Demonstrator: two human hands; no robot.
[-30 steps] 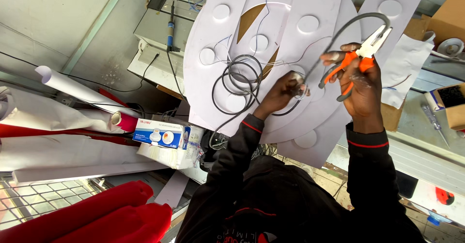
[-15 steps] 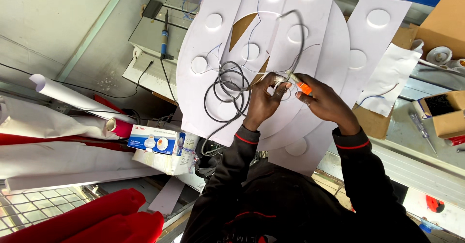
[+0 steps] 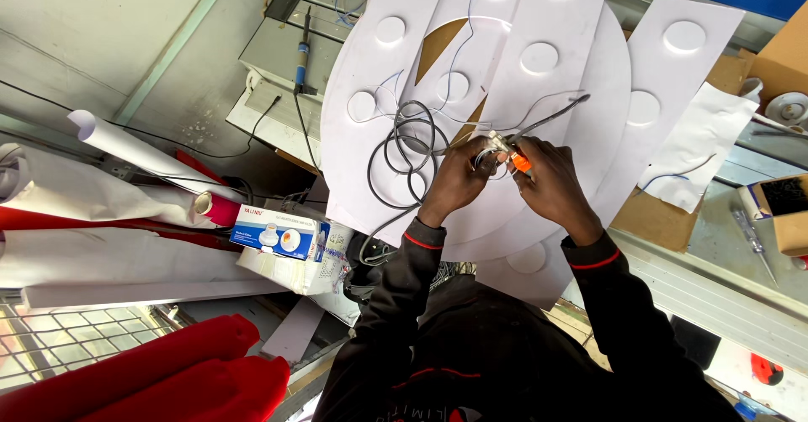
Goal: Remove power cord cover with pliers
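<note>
Both hands meet over the white panels, close together, almost touching. Left hand point(image 3: 459, 178) curled shut around a small pale fitting point(image 3: 491, 146) with thin wires at its end; right hand point(image 3: 551, 182) clamped on orange-handled pliers point(image 3: 520, 161), only a bit of the orange grip showing between the fingers, tool tip hidden against the fitting. A grey cable point(image 3: 551, 117) runs up and away from between the hands toward the far right, ending in a dark tip. Just left of the left hand lies a loose coil of grey wire point(image 3: 404, 148), resting on the round white board point(image 3: 606, 94); long white strips with raised discs point(image 3: 539, 52) lie across it beyond the hands. Farther left, past the coil, a blue-handled soldering iron point(image 3: 301, 56) sits on a grey metal box. Near the left elbow, a small blue and white carton point(image 3: 282, 233) on the cluttered desk, with rolled paper point(image 3: 135, 148) beyond it. Well off to the right of the right hand, a screwdriver point(image 3: 752, 238) by a cardboard box
</note>
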